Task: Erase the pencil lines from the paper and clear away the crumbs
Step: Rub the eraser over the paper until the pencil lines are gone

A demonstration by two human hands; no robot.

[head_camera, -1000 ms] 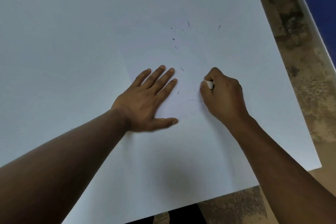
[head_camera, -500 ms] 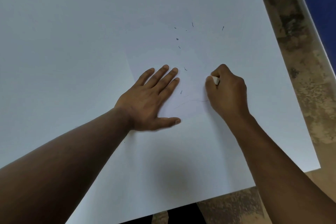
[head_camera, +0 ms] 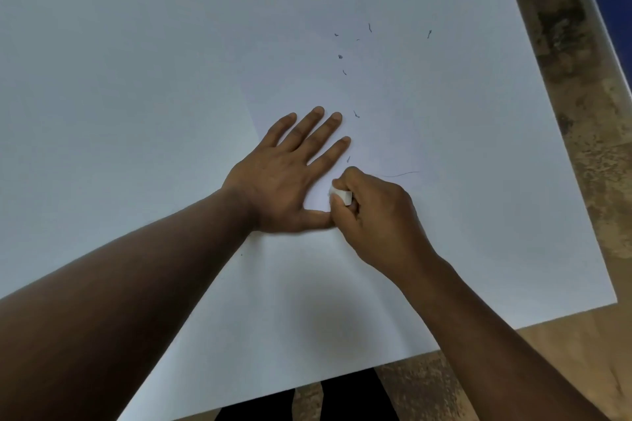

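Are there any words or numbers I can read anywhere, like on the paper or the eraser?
None: no words, numbers or signs can be read.
The paper shows only a faint pencil line and dark eraser crumbs, no letters.
The white eraser, pinched in the right hand, shows no print on the part in view.
The left hand lies flat on the paper.

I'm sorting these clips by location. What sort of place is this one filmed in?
Probably a plain work table indoors, though little shows. A large white sheet covers the tabletop, a worn mottled floor lies beyond its edge, and the right hand rubs a white eraser on paper.
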